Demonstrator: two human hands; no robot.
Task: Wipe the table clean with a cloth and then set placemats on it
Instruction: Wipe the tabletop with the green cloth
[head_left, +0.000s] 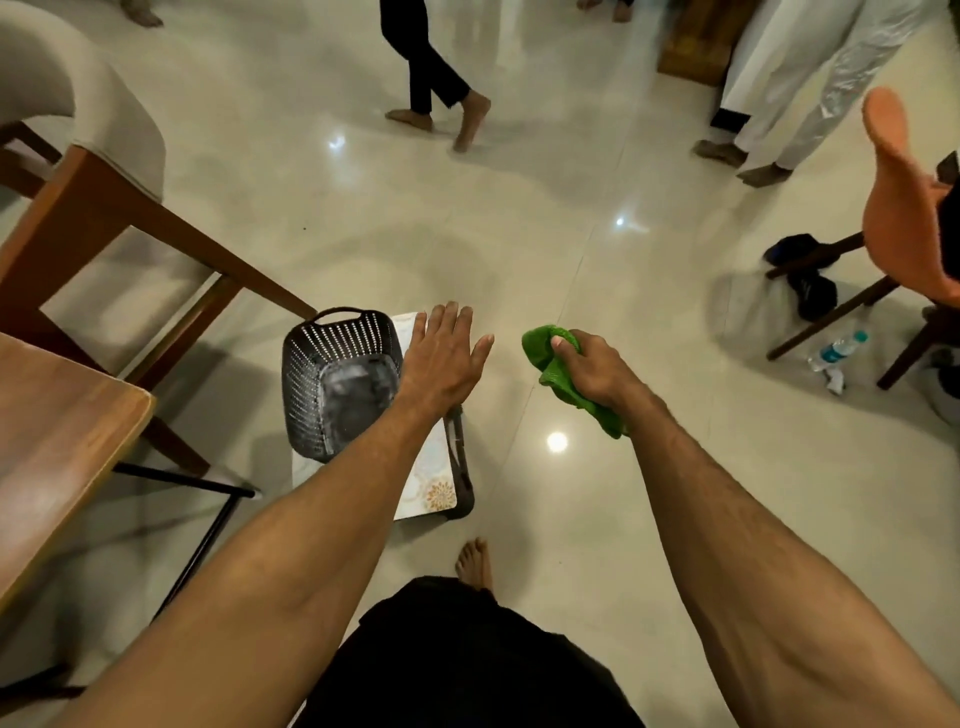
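Observation:
My right hand (592, 371) is shut on a crumpled green cloth (558, 371), held above the floor. My left hand (441, 358) is open, fingers spread, over the far end of a stack of pale placemats (436, 475) with a gold floral print. The placemats lie on a dark tray on the floor. A dark perforated basket (332, 382) stands on them, just left of my left hand. The wooden table (57, 441) shows only its corner at the left edge.
A wooden chair with a beige seat (98, 208) stands at the left. An orange chair (904, 218), dark shoes (808, 291) and a water bottle (839, 351) are at the right. Two people's legs (447, 88) are on the glossy floor ahead.

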